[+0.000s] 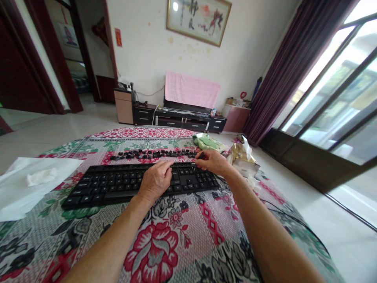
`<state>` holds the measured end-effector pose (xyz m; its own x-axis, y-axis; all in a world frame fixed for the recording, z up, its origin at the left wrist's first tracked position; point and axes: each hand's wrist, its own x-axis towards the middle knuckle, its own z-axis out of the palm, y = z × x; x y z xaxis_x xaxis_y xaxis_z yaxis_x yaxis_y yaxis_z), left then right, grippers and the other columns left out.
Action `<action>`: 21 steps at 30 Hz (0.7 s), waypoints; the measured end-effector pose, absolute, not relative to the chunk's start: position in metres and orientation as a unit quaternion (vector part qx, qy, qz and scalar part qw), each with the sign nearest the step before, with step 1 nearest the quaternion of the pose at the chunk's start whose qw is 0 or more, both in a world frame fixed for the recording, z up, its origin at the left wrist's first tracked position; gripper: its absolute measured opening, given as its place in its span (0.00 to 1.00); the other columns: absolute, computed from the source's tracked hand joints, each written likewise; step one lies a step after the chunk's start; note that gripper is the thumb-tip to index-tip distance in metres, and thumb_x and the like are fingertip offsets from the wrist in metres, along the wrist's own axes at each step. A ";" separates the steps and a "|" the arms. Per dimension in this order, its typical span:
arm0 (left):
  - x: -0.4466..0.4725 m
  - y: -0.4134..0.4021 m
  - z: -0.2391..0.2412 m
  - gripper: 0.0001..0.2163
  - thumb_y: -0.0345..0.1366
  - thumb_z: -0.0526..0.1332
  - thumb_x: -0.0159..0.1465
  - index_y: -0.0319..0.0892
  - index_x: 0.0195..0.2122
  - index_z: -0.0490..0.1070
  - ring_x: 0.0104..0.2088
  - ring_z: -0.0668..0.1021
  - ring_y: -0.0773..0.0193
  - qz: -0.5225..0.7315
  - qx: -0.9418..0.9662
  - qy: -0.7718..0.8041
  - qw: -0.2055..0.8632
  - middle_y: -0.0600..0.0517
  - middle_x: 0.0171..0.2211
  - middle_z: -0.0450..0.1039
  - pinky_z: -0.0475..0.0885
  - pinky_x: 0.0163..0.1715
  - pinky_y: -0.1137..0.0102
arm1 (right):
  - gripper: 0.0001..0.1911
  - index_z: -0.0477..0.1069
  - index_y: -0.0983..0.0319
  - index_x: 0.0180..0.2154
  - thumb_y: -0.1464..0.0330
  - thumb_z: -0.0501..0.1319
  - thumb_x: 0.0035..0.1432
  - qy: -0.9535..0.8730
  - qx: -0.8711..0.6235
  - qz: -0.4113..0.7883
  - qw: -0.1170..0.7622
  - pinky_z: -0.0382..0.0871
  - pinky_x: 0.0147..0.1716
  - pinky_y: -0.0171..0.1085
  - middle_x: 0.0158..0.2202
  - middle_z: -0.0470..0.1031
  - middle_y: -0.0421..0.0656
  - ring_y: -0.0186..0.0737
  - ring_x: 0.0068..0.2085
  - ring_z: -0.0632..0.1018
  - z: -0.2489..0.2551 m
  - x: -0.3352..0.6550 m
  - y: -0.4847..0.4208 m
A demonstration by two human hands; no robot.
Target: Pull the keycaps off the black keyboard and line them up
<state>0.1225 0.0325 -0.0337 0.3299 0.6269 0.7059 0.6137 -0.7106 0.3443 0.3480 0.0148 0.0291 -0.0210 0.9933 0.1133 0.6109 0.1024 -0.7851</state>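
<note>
A black computer keyboard (118, 195) lies on the table, with bare gaps among the keys of its right part. My left hand (156, 177) rests on the keyboard right of its middle, fingers forward and thumb apart, partly hiding the keys. Over the keyboard's back right edge, my right hand (210, 162) is closed in a pinch on a small black piece that looks like a keycap (202, 156). Loose black keycaps (153, 154) lie in a long row just behind the keyboard.
White paper with a crumpled tissue (43, 177) lies at the left. A green packet (207, 141) and a gold tissue box (243, 159) stand at the back right. A black cable (297, 221) runs along the right side. The patterned tablecloth (188, 251) covers the round table.
</note>
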 end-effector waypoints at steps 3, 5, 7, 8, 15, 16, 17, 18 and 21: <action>0.122 0.033 -0.035 0.13 0.30 0.52 0.60 0.41 0.42 0.73 0.38 0.77 0.62 0.434 0.817 0.380 0.008 0.49 0.37 0.76 0.72 0.42 0.68 | 0.10 0.71 0.61 0.34 0.67 0.62 0.47 -0.672 -0.606 0.256 0.339 0.65 0.22 0.32 0.22 0.72 0.38 0.31 0.22 0.70 0.026 0.354 0.016; 0.122 0.034 -0.035 0.13 0.31 0.52 0.60 0.41 0.42 0.73 0.37 0.77 0.62 0.432 0.816 0.383 0.002 0.49 0.37 0.76 0.72 0.42 0.68 | 0.10 0.71 0.61 0.35 0.67 0.61 0.48 -0.681 -0.598 0.266 0.328 0.66 0.23 0.32 0.23 0.72 0.39 0.30 0.23 0.71 0.026 0.356 0.016; 0.122 0.034 -0.036 0.13 0.31 0.52 0.60 0.41 0.42 0.73 0.37 0.77 0.62 0.431 0.816 0.385 -0.004 0.49 0.37 0.76 0.72 0.41 0.68 | 0.10 0.70 0.62 0.35 0.66 0.61 0.48 -0.680 -0.601 0.281 0.312 0.67 0.24 0.32 0.24 0.73 0.40 0.30 0.23 0.71 0.027 0.355 0.016; 0.122 0.034 -0.036 0.13 0.32 0.52 0.60 0.41 0.42 0.73 0.37 0.77 0.62 0.431 0.816 0.385 -0.006 0.49 0.37 0.76 0.72 0.41 0.68 | 0.10 0.70 0.63 0.35 0.66 0.61 0.48 -0.677 -0.606 0.284 0.307 0.67 0.24 0.32 0.24 0.73 0.41 0.30 0.23 0.71 0.027 0.355 0.016; 0.122 0.034 -0.035 0.13 0.31 0.52 0.60 0.40 0.42 0.73 0.38 0.77 0.62 0.427 0.822 0.377 -0.001 0.49 0.38 0.76 0.71 0.44 0.68 | 0.10 0.71 0.61 0.36 0.66 0.60 0.48 -0.696 -0.589 0.274 0.306 0.66 0.24 0.32 0.24 0.72 0.40 0.31 0.24 0.71 0.027 0.357 0.015; 0.122 0.034 -0.035 0.13 0.31 0.52 0.60 0.40 0.42 0.73 0.38 0.77 0.62 0.426 0.822 0.377 -0.001 0.49 0.38 0.76 0.71 0.44 0.68 | 0.10 0.71 0.61 0.35 0.67 0.60 0.48 -0.699 -0.581 0.283 0.306 0.66 0.24 0.32 0.24 0.72 0.40 0.30 0.24 0.70 0.028 0.356 0.014; 0.123 0.034 -0.035 0.13 0.32 0.52 0.60 0.40 0.42 0.73 0.38 0.77 0.62 0.425 0.823 0.376 -0.002 0.49 0.38 0.76 0.71 0.44 0.67 | 0.09 0.72 0.61 0.35 0.68 0.60 0.48 -0.702 -0.573 0.294 0.304 0.66 0.24 0.32 0.25 0.73 0.39 0.30 0.24 0.70 0.029 0.355 0.013; 0.123 0.034 -0.035 0.13 0.32 0.52 0.60 0.40 0.42 0.74 0.38 0.77 0.62 0.426 0.823 0.375 -0.004 0.49 0.38 0.76 0.71 0.44 0.68 | 0.09 0.72 0.61 0.34 0.68 0.59 0.48 -0.704 -0.568 0.303 0.301 0.65 0.24 0.31 0.24 0.73 0.39 0.30 0.24 0.70 0.030 0.354 0.012; 0.122 0.034 -0.035 0.13 0.31 0.52 0.60 0.40 0.41 0.74 0.38 0.77 0.62 0.427 0.823 0.373 -0.008 0.49 0.38 0.76 0.71 0.44 0.68 | 0.08 0.73 0.61 0.33 0.71 0.59 0.47 -0.711 -0.556 0.322 0.285 0.63 0.24 0.31 0.23 0.72 0.38 0.29 0.23 0.69 0.034 0.348 0.008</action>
<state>0.1224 0.0342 -0.0350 0.3555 0.6082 0.7097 0.6216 -0.7209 0.3064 0.3484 0.0080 0.0344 -0.2180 0.9748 0.0468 0.6069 0.1730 -0.7757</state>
